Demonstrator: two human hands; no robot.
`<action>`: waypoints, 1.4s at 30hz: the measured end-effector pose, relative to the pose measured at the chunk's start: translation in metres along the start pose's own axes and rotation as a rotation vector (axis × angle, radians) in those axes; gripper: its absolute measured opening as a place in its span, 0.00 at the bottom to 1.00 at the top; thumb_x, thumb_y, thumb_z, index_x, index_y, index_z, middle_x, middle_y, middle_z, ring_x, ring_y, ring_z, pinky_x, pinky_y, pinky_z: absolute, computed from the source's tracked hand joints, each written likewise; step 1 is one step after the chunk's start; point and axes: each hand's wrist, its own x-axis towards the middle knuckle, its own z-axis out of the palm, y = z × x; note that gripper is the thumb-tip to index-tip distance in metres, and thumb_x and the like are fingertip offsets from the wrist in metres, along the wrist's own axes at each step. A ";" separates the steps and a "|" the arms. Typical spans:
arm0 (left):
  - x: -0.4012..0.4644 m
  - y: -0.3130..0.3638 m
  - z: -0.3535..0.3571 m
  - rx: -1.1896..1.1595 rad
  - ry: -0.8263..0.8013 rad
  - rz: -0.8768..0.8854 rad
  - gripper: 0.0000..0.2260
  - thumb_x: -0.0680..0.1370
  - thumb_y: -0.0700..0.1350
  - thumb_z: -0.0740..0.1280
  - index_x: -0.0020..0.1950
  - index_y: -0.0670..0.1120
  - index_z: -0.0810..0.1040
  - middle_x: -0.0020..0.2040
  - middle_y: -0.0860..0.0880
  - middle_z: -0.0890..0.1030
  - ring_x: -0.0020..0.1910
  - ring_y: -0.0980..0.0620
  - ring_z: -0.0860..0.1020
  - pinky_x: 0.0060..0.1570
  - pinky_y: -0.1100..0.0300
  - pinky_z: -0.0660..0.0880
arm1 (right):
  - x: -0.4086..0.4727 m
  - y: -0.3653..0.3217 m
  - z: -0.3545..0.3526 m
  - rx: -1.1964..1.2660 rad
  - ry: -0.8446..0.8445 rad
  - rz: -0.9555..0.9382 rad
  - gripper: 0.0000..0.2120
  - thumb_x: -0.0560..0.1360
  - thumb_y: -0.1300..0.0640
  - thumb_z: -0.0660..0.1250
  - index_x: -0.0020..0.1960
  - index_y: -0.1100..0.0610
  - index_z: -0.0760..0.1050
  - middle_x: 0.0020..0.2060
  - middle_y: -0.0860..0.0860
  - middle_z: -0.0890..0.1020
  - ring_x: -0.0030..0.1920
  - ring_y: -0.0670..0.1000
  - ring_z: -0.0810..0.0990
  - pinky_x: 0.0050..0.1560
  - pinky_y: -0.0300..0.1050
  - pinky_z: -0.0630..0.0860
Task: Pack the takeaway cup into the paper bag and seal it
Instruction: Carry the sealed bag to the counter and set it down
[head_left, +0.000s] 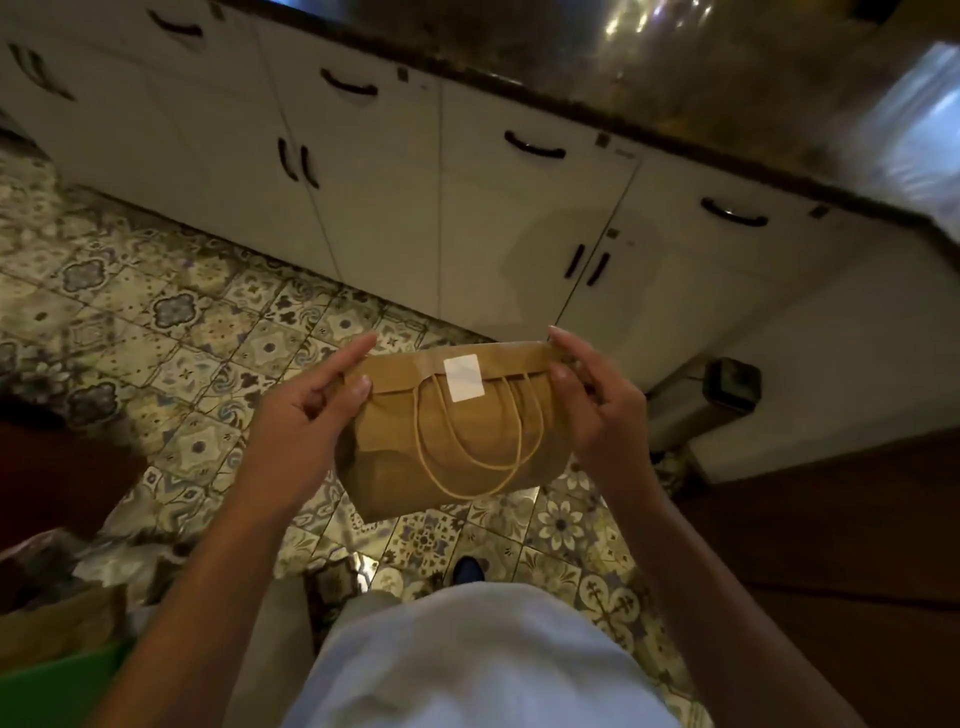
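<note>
Left fingers (358, 387): my thumb pressed on the front of the folded flap and my forefinger stretched along its back edge, so my left hand (306, 415) was pinching the left end of the paper bag (457, 447)
Right fingers (563, 371): thumb on the front of the flap, forefinger over the top edge, my right hand (597, 405) pinching the right end; the other fingers hung loosely curled and touched nothing I could make out
Flap (395, 371): the bag's top was folded over towards me and lay flat across the whole width
Sticker (464, 379): a white rectangle sat at the middle, bridging the flap's edge and the bag's front
Handles (478, 452): the twisted paper loops came out from under the flap and hung down the front
Takeaway cup: I could not see it; the bag bulged below the fold, so I judged that it was inside
Where the bag was: in the air between my hands, above the patterned tile floor (171, 332), in front of the white cabinets (363, 182), with the dark worktop (675, 93) well apart from it
Done, as I judged: cup packed, top folded, sticker on
Left, as I judged: perhaps a firmer press on the sticker and setting the bag down; little else
Writing: the sticker looked blank, the bag bore no print I could see, and small tags on the cabinet fronts were too small to read
</note>
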 end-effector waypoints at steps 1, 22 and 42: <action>0.012 0.002 0.008 0.010 -0.008 0.009 0.18 0.81 0.40 0.67 0.65 0.60 0.79 0.49 0.67 0.85 0.50 0.65 0.83 0.46 0.72 0.77 | 0.011 0.003 -0.007 -0.013 0.014 -0.002 0.16 0.83 0.59 0.64 0.70 0.55 0.76 0.52 0.47 0.84 0.46 0.43 0.82 0.44 0.38 0.79; 0.346 0.117 0.109 0.067 -0.388 0.265 0.18 0.82 0.43 0.65 0.63 0.67 0.77 0.49 0.71 0.83 0.51 0.71 0.80 0.46 0.77 0.75 | 0.265 0.019 -0.039 -0.112 0.444 0.032 0.17 0.83 0.61 0.64 0.70 0.55 0.76 0.60 0.45 0.82 0.59 0.42 0.81 0.57 0.41 0.80; 0.575 0.290 0.292 -0.011 -0.567 0.680 0.14 0.83 0.41 0.63 0.68 0.53 0.76 0.61 0.52 0.81 0.56 0.60 0.83 0.48 0.67 0.80 | 0.520 0.027 -0.203 -0.233 0.574 -0.179 0.10 0.82 0.54 0.66 0.61 0.55 0.76 0.45 0.50 0.85 0.46 0.49 0.86 0.45 0.57 0.84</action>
